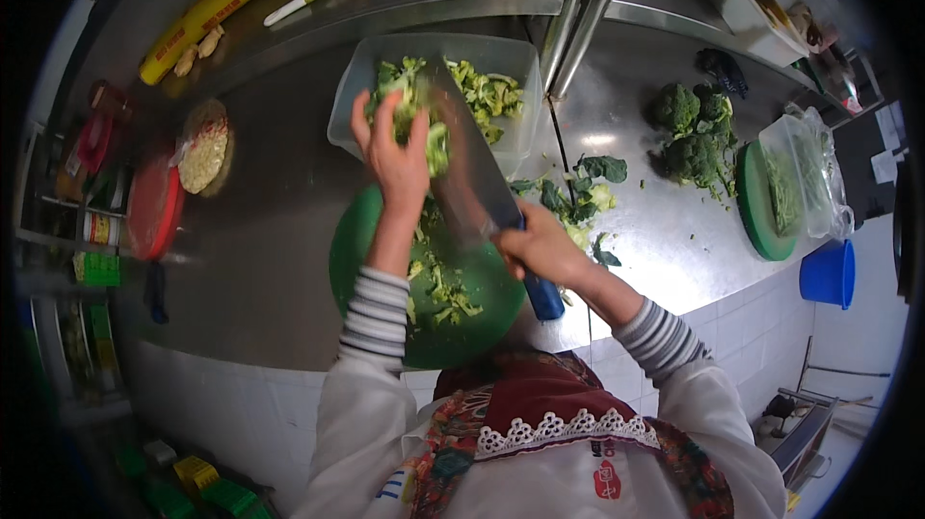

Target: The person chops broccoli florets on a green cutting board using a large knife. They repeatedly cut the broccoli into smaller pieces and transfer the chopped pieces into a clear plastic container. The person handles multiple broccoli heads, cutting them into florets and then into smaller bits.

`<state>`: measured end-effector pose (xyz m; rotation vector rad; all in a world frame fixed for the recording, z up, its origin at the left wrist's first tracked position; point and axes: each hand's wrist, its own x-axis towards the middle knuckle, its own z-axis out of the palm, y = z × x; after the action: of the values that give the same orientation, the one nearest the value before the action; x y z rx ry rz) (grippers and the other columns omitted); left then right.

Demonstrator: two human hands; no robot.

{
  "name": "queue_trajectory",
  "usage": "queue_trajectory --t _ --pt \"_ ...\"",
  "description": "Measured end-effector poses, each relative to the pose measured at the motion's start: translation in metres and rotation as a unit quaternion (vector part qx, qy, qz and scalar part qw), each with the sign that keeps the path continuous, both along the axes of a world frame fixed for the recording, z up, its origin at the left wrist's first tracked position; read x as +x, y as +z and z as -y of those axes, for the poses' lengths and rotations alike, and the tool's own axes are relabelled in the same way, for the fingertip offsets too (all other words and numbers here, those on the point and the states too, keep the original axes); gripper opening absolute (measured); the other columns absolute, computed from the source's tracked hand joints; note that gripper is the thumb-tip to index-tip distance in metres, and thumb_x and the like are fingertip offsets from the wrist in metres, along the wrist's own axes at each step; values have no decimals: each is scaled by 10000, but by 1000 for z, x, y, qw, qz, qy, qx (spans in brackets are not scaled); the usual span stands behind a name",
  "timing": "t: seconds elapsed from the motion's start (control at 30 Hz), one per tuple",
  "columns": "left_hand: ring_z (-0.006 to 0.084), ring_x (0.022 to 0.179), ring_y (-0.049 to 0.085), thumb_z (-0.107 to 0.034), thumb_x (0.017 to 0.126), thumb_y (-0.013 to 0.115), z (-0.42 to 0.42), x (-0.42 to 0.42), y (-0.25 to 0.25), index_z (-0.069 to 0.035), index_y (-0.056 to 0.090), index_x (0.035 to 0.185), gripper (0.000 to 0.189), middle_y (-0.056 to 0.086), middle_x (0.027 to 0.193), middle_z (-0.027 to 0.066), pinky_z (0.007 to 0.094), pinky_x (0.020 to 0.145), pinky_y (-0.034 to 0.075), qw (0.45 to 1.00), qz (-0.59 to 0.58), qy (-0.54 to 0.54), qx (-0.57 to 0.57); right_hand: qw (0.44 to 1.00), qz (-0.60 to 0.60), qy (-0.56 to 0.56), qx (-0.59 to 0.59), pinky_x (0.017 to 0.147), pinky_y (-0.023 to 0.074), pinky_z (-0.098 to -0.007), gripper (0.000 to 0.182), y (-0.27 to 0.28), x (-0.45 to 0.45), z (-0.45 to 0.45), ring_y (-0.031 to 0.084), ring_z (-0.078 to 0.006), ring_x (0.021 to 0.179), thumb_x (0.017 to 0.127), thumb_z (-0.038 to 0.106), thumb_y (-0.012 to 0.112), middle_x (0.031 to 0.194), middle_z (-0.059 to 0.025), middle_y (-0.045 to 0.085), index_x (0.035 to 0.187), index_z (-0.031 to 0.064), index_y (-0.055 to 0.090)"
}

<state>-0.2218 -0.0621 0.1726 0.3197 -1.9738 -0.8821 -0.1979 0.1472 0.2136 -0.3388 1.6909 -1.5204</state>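
My right hand [542,244] grips the blue handle [543,295] of a wide-bladed cleaver [470,150], its blade slanting up and left. Chopped pale-green broccoli pieces [436,147] are gathered between the blade and my left hand [396,157], whose fingers are spread against them. Both hands are over the near side of a clear plastic tub [345,103], which holds more chopped pieces [498,96]. Below them lies a round green cutting board [462,335] with scattered scraps [448,295]. The blade is blurred, and some pieces are hidden behind my fingers.
Broccoli leaves and stems [571,194] lie right of the board, with broccoli heads [694,132] farther right. Steel posts [582,20] rise behind the tub. A bag of peeled garlic [204,150] and a red board [155,201] are left. A blue bucket [827,273] stands far right.
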Motion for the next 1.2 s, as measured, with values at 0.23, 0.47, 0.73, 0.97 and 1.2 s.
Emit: queue_trajectory --t 0.23,0.47,0.73,0.97,1.2 --pt "358 1148 449 -353 874 558 89 -91 -51 -168 479 1286 459 385 1308 184 446 922 399 936 340 11 87 996 1 -87 28 420 377 -237 164 -13 -35 -1 456 -104 414 801 39 524 560 -25 476 948 -7 466" --pt "242 690 561 -206 831 637 49 50 -82 -25 578 928 214 550 820 102 348 637 453 979 182 -76 55 995 21 -60 78 430 393 -232 131 -31 20 -93 470 -88 432 823 59 532 589 -10 486 927 6 473" --pt "349 882 559 -142 779 660 26 99 -139 -15 554 1015 288 532 1046 171 397 736 473 949 309 -43 -38 989 62 69 115 444 417 -217 211 -79 72 -152 487 -68 460 820 44 518 615 5 506 1017 -29 504" --pt "357 1147 414 -200 802 636 -7 209 -160 -36 534 1150 398 482 1210 173 421 969 341 955 291 1 -54 981 128 123 85 447 417 -225 244 -115 85 -163 492 -83 465 791 30 514 636 -24 531 1028 -30 516" --pt "384 1195 365 -264 688 763 -111 196 -141 -86 465 1258 667 352 1332 190 463 995 302 966 254 55 3 976 133 159 63 442 403 -234 253 -132 103 -135 490 -89 467 818 119 560 614 -15 518 1041 5 530"
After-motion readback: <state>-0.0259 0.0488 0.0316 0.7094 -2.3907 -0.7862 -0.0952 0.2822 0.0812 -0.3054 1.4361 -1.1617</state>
